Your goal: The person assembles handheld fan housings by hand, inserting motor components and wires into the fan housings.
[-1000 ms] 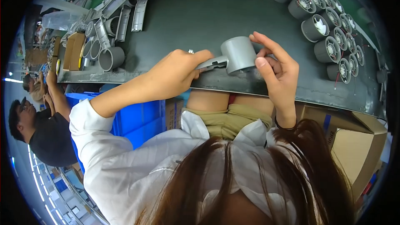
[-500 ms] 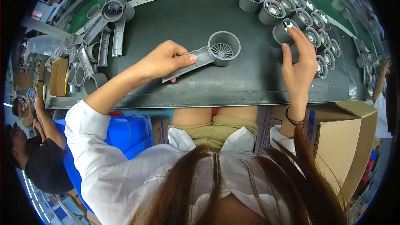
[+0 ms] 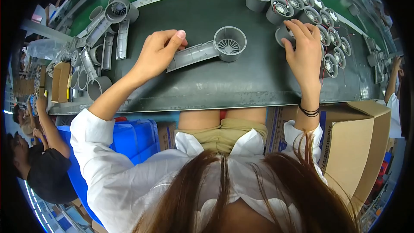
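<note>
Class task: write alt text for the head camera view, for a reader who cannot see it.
Seen from above, a person's left hand rests on the handle of a grey plastic housing with a round grille cup, lying on a dark workbench. Their right hand reaches into a cluster of small grey fan motors at the upper right. More grey housings lie at the left.

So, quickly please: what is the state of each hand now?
Left hand: fingers curled, resting on the handle of the grey housing.
Right hand: closing on a small grey fan motor, which it mostly hides.
</note>
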`<state>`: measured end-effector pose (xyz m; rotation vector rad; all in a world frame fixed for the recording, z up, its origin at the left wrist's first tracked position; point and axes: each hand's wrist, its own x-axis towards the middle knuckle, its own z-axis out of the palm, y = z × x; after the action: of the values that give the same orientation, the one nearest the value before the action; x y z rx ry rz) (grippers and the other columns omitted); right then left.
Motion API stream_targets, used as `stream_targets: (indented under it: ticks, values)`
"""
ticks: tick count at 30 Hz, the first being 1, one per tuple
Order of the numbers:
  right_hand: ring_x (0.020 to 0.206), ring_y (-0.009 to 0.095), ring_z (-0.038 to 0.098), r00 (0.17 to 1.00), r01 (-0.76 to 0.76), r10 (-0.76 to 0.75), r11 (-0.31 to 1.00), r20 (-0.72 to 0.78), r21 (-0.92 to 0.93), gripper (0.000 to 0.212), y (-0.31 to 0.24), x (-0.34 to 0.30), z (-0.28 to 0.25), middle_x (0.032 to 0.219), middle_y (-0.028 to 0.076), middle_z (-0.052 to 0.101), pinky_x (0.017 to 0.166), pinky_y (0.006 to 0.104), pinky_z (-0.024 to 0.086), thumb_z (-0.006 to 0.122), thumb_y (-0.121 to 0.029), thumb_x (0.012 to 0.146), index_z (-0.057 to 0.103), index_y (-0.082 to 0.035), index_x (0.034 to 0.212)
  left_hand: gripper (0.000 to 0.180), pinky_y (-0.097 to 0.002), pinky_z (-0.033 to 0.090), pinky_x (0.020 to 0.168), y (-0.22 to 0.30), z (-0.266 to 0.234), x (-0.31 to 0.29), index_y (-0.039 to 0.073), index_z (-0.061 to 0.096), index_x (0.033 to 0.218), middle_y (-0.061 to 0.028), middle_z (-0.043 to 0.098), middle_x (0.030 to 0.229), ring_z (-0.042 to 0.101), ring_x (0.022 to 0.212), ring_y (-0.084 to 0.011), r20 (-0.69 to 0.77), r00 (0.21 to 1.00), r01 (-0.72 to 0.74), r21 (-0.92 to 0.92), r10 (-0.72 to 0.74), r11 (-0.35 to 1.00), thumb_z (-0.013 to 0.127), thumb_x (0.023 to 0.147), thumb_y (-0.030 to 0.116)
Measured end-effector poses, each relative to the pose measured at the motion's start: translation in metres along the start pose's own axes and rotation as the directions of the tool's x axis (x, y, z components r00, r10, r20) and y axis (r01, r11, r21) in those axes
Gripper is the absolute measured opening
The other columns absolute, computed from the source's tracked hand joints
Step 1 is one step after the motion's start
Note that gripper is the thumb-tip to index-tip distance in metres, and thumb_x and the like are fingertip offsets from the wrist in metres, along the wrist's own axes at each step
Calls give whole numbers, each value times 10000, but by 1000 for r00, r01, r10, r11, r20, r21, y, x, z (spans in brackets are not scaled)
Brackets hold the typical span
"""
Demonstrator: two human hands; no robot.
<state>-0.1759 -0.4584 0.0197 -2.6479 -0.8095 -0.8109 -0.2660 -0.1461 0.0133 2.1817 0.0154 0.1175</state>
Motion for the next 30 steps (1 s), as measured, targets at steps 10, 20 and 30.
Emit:
stream_targets:
  ticks: [10, 20, 30]
  values:
    - [882, 246, 608, 986, 158, -159, 849, -41, 504, 224, -21, -21, -10, 862, 83, 671, 734, 333, 489, 744, 11, 631, 658, -10, 837, 864, -454, 433, 908, 46, 30, 0, 27, 376, 1316, -251, 568, 1134, 526, 1093, -402, 163, 931, -365, 441, 327, 820, 814, 647, 353]
    - [960, 273, 606, 983, 171, -115, 849, -141, 500, 366, -11, -30, -11, 1049, 109, 669, 811, 339, 487, 788, -20, 598, 664, -13, 942, 580, -438, 529, 712, 59, 71, 17, -14, 510, 1182, -231, 585, 1012, 606, 918, -377, 181, 877, -477, 440, 445, 761, 731, 720, 257]
    - [1021, 252, 564, 982, -76, -17, 875, 187, 479, 666, -17, -8, -5, 1089, 96, 604, 841, 339, 463, 791, -5, 556, 584, -87, 1184, 621, -405, 529, 694, 61, 87, 12, -16, 492, 1231, -267, 555, 1071, 600, 869, -368, 199, 830, -537, 533, 520, 654, 642, 819, 425]
